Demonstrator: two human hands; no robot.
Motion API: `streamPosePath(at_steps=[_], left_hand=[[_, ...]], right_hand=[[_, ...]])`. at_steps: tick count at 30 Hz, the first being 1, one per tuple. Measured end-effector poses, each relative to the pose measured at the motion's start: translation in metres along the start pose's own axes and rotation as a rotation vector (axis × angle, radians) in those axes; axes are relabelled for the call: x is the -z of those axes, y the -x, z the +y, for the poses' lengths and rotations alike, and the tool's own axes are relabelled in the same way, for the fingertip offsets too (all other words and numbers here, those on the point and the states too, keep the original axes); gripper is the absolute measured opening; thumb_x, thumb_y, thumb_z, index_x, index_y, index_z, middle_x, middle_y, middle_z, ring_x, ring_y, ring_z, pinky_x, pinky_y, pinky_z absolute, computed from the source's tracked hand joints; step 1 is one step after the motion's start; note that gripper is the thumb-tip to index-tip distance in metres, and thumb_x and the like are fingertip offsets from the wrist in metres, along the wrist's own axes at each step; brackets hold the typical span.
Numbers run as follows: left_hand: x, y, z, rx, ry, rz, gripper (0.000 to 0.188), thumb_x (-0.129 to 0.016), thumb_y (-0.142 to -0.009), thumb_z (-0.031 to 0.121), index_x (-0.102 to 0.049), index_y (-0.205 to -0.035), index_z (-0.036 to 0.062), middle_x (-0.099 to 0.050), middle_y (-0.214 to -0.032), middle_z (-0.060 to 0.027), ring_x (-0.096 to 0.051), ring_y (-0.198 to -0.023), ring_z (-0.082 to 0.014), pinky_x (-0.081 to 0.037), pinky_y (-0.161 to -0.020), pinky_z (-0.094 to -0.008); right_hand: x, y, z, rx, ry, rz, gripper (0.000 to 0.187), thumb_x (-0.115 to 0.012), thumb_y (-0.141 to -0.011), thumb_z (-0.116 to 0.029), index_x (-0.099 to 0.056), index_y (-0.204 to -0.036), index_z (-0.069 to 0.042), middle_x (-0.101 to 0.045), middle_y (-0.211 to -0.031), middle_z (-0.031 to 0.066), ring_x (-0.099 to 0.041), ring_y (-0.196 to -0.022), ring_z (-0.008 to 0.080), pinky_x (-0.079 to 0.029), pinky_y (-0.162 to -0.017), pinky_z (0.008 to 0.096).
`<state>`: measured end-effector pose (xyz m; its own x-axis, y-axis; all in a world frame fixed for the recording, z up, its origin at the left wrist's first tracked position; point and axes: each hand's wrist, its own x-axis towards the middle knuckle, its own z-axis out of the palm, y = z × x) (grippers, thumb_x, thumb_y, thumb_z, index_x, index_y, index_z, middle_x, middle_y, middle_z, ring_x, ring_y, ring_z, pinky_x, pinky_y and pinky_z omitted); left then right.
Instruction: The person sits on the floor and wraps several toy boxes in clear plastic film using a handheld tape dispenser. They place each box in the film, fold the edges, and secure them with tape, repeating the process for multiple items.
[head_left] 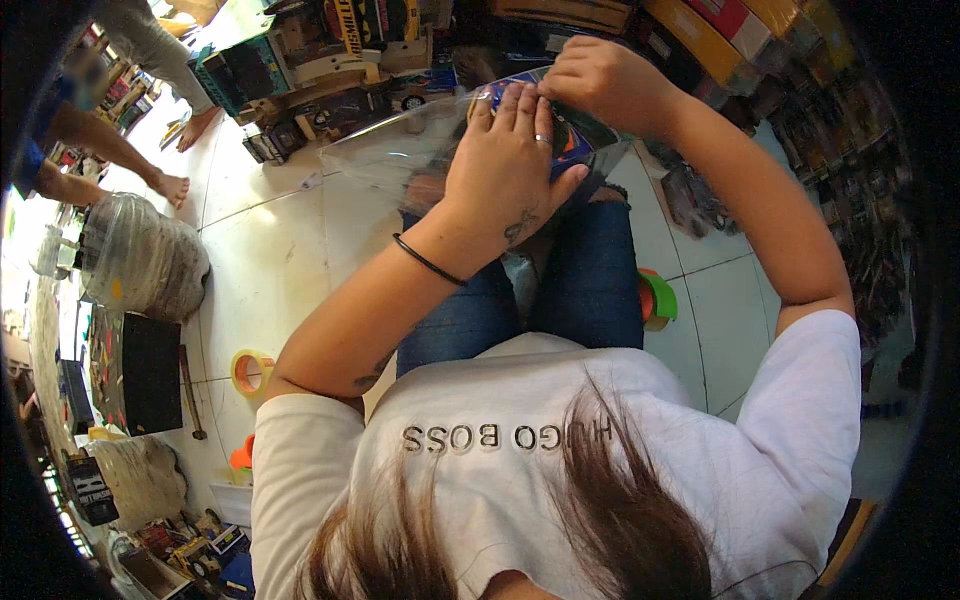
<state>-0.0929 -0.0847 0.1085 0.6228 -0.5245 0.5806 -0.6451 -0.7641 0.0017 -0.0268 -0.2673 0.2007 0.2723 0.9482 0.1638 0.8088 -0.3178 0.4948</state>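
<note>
A blue item with orange and yellow patches [572, 150] rests at my knees inside clear plastic film [385, 148]. My left hand [508, 155] lies over it, fingers stretched out flat and thumb apart, pressing the plastic against its top. Beside it, at the item's far right edge, my right hand [603, 85] is closed with its fingers pinched on the plastic. The film spreads loosely to the left past my left wrist. Most of the item's shape is hidden under my left hand.
A yellow tape roll [252, 372] and a green-and-orange tape dispenser [657, 300] lie on the tiled floor. Left stand a plastic-wrapped bundle [145, 255] and a black box [150, 372]. Toy trucks [410, 100] line the far side. Another person's bare legs [110, 140] show far left.
</note>
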Motion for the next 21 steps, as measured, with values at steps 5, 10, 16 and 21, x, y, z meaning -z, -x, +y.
streamPosePath(at_steps=[5, 10, 16, 21], left_hand=[[0.014, -0.007, 0.002, 0.011, 0.037, 0.052, 0.062, -0.042, -0.094, 0.04, -0.045, -0.129, -0.011, -0.045, -0.136, -0.0248, -0.041, -0.13, -0.034, -0.027, -0.111, -0.0435], [0.044, -0.003, 0.007, 0.145, 0.35, 0.009, 0.049, -0.054, -0.083, 0.023, -0.052, -0.121, -0.0077, -0.052, -0.128, -0.0237, -0.047, -0.124, -0.034, -0.031, -0.109, -0.0433], [0.038, -0.012, 0.01, -0.003, -0.008, 0.105, 0.047, -0.059, -0.082, 0.029, -0.057, -0.116, -0.0034, -0.058, -0.119, -0.0194, -0.05, -0.121, -0.033, -0.029, -0.11, -0.0447], [0.023, -0.002, 0.005, 0.025, -0.016, 0.357, 0.048, -0.064, -0.08, 0.03, -0.059, -0.117, -0.0007, -0.056, -0.121, -0.016, -0.051, -0.119, -0.0342, -0.026, -0.112, -0.046]], right_hand=[[0.001, 0.003, -0.015, -0.069, -0.023, -0.027, 0.022, -0.063, -0.072, -0.008, -0.065, -0.093, -0.002, -0.066, -0.092, 0.0083, -0.062, -0.09, 0.0248, -0.048, -0.087, 0.0335], [0.01, 0.006, -0.025, -0.128, -0.041, -0.114, 0.019, -0.06, -0.075, -0.007, -0.065, -0.094, -0.003, -0.067, -0.096, 0.0092, -0.062, -0.093, 0.0251, -0.047, -0.088, 0.0352], [0.013, 0.005, -0.025, -0.185, -0.114, -0.068, 0.023, -0.062, -0.074, -0.007, -0.067, -0.096, -0.003, -0.067, -0.093, 0.0123, -0.063, -0.091, 0.0292, -0.048, -0.088, 0.0374], [0.013, 0.008, -0.016, -0.231, -0.255, -0.039, 0.024, -0.062, -0.074, -0.007, -0.068, -0.098, -0.003, -0.066, -0.09, 0.0139, -0.063, -0.09, 0.0313, -0.049, -0.085, 0.039]])
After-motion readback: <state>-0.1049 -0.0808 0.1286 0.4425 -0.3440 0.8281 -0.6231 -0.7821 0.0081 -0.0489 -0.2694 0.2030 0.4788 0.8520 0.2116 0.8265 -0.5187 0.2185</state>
